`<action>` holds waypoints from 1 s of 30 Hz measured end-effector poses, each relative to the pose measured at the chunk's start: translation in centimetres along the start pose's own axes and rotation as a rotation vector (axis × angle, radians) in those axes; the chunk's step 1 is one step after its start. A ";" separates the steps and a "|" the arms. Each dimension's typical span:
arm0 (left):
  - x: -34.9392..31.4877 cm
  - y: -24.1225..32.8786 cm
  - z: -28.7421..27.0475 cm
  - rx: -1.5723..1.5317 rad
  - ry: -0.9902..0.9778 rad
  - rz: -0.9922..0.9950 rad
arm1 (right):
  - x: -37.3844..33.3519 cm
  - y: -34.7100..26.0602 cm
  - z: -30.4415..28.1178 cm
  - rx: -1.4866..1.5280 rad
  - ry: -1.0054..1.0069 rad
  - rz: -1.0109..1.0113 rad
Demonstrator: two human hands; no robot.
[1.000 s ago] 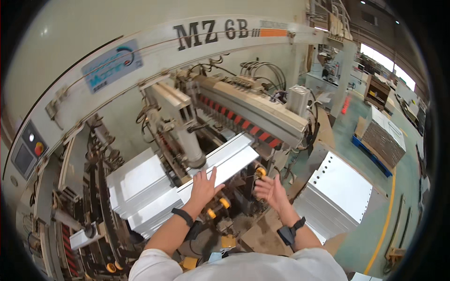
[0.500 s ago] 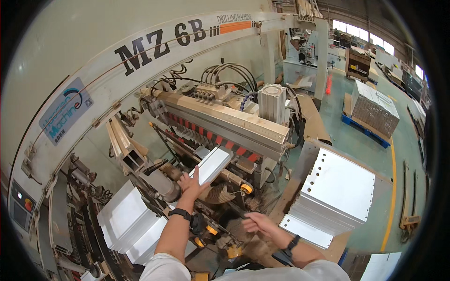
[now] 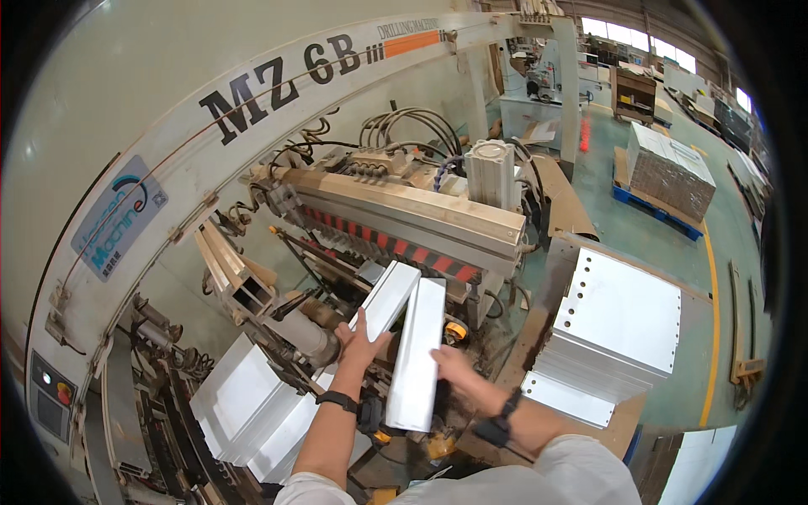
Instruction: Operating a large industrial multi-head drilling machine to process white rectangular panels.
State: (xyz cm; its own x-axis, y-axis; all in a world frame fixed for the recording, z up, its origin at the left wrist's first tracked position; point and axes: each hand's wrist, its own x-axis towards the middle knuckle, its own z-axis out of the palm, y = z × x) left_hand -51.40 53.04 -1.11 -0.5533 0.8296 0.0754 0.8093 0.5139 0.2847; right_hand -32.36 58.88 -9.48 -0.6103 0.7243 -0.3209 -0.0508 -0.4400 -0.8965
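Two long white panels lie close together in front of the drilling machine's striped guard. My left hand (image 3: 362, 343) presses on the near end of the left white panel (image 3: 386, 296), fingers spread apart along its end and side. That panel's far end rests at the machine bed. My right hand (image 3: 456, 368) is closed on the right edge of the other white panel (image 3: 416, 358), which slants toward me with its far end beside the first panel. The fingers under that panel are hidden.
A stack of white panels (image 3: 240, 400) stands at the lower left. To the right, drilled white boards (image 3: 623, 311) are piled on cardboard. The machine beam (image 3: 404, 206) spans ahead, and a control box (image 3: 52, 394) is at far left. A blue pallet (image 3: 656, 209) holds another stack.
My right hand, empty before, now grips a white panel that has come into view between my hands. My left hand stays at the end of the other panel. The view has shifted slightly.
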 end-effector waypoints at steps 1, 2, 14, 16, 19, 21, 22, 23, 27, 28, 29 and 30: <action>0.8 -1.6 1.6 0.013 0.048 0.021 | -1.4 0.2 -2.7 -0.009 -0.027 0.035; 1.1 -2.2 2.3 0.066 0.062 0.031 | -3.5 0.4 -5.7 0.024 -0.045 0.042; 4.8 -1.3 3.7 0.509 0.081 0.121 | -21.0 5.3 -25.1 -1.168 -0.017 0.125; 4.4 0.4 2.5 0.549 0.256 0.310 | -21.8 7.2 -25.3 -1.405 0.023 0.218; 5.3 1.9 1.7 0.413 0.070 0.341 | -22.4 7.5 -25.7 -1.454 0.057 0.202; 5.9 1.7 1.9 0.446 0.058 0.373 | -22.7 9.0 -26.8 -1.514 0.249 -0.040; 6.0 1.4 1.9 0.479 0.056 0.404 | -22.8 9.7 -27.4 -1.463 0.313 -0.155; 6.2 1.5 2.0 0.478 0.054 0.400 | -22.7 10.0 -28.0 -1.465 0.309 -0.155; 6.0 1.8 2.1 0.440 0.019 0.444 | -20.6 13.3 -30.5 -1.493 0.396 -0.316; 5.9 2.3 2.3 0.489 0.004 0.416 | -20.4 14.4 -31.0 -1.541 0.401 -0.300; 5.8 2.7 2.2 0.542 -0.006 0.377 | -19.8 15.3 -31.4 -1.588 0.399 -0.295; 5.8 2.9 1.9 0.550 -0.010 0.325 | -19.3 15.8 -31.5 -1.581 0.372 -0.329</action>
State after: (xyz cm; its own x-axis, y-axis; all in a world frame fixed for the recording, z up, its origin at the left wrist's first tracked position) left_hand -51.82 59.75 -1.70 -0.2625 0.9627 0.0661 0.9201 0.2704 -0.2835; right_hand 3.57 54.65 -27.11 -0.5144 0.8527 0.0908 0.8128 0.5186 -0.2655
